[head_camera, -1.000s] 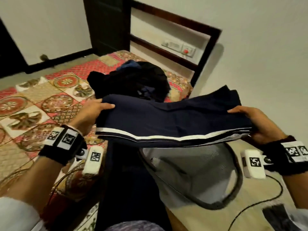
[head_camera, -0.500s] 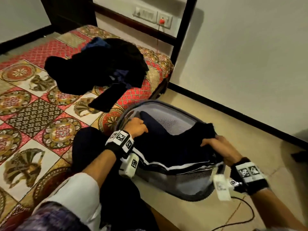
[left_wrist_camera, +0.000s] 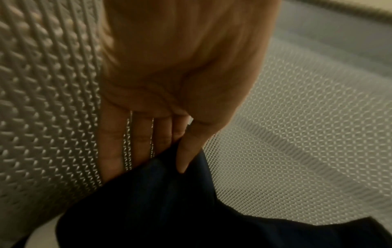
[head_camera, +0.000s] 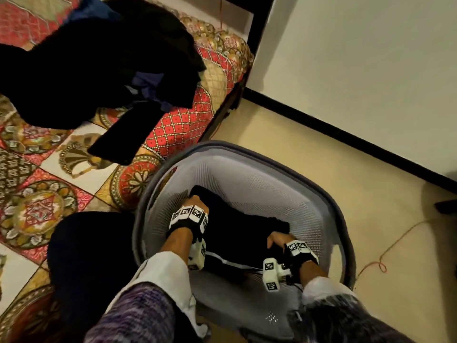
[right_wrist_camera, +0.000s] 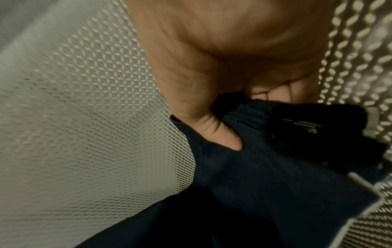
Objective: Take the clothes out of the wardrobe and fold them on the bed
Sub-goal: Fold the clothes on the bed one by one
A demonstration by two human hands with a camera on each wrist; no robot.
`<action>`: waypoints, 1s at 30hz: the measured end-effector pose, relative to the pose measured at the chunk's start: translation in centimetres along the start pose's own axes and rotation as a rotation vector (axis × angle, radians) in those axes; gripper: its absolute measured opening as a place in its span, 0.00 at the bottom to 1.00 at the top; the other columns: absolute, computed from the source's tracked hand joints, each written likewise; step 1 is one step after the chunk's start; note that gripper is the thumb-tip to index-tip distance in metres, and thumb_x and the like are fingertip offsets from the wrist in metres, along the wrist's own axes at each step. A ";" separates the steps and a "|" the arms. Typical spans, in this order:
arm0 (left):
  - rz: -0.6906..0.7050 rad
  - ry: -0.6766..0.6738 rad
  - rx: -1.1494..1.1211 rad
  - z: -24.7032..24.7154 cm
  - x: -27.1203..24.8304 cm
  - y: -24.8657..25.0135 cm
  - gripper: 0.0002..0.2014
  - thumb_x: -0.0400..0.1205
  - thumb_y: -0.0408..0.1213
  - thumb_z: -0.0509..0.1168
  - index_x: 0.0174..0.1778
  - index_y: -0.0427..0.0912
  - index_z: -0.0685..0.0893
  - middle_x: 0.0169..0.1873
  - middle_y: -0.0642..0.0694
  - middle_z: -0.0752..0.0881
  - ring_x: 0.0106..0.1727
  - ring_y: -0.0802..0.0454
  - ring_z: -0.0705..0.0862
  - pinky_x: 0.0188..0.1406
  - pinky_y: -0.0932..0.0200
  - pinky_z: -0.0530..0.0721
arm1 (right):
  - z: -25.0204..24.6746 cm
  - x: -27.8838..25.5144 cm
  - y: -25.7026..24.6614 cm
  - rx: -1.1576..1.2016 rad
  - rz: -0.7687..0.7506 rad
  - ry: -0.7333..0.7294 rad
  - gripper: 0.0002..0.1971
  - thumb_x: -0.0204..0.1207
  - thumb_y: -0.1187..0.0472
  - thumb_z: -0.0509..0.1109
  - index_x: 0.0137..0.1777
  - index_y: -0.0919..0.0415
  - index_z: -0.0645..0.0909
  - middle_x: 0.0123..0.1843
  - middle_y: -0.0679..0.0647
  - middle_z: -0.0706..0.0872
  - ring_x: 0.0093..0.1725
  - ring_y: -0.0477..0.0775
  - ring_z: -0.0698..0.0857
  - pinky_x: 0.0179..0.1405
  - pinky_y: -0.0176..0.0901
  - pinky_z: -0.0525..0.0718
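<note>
A folded navy garment (head_camera: 237, 233) with a white stripe lies low inside a grey mesh basket (head_camera: 329, 209) on the floor beside the bed. My left hand (head_camera: 195, 201) holds its far left end. In the left wrist view the left hand (left_wrist_camera: 174, 147) has its fingers under the garment (left_wrist_camera: 169, 209) and its thumb on top. My right hand (head_camera: 277, 237) grips the near right end. The right wrist view shows the right hand (right_wrist_camera: 222, 130) pinching the garment (right_wrist_camera: 265, 184), thumb pressed into the fabric, close to the basket's mesh wall (right_wrist_camera: 84, 117).
A loose pile of dark clothes (head_camera: 103, 58) lies on the patterned bed cover (head_camera: 37, 194), one piece hanging toward the bed's edge. My dark-clad knee (head_camera: 86, 256) is against the bed. A red cord (head_camera: 376, 263) runs over the beige floor. A dark bed post (head_camera: 259, 33) stands by the wall.
Both hands have carried the folded navy garment from chest height down into the mesh basket. The head view has tilted down toward the floor.
</note>
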State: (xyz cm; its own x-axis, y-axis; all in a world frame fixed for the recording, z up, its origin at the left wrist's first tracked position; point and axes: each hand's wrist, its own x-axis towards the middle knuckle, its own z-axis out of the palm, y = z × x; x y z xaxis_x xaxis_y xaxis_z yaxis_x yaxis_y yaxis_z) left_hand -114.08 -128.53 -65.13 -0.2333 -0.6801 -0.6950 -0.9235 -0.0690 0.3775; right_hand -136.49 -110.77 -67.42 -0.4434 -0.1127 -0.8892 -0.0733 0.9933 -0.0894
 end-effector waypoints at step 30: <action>0.201 -0.071 -0.367 -3.2 0.8 2.3 0.09 0.75 0.45 0.70 0.38 0.43 0.89 0.36 0.43 0.92 0.38 0.44 0.91 0.43 0.47 0.92 | 4.3 -4.6 -9.9 0.103 -0.594 -0.122 0.09 0.82 0.63 0.74 0.39 0.60 0.86 0.31 0.53 0.88 0.27 0.45 0.81 0.28 0.33 0.77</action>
State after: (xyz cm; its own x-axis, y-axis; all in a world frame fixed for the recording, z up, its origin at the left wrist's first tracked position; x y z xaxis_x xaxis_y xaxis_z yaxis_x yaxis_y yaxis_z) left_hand -115.43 -131.54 -62.86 -0.4303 -0.6552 -0.6209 -0.6904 -0.2042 0.6940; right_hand -129.92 -119.97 -64.35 -0.2476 -0.6501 -0.7184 -0.1869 0.7596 -0.6230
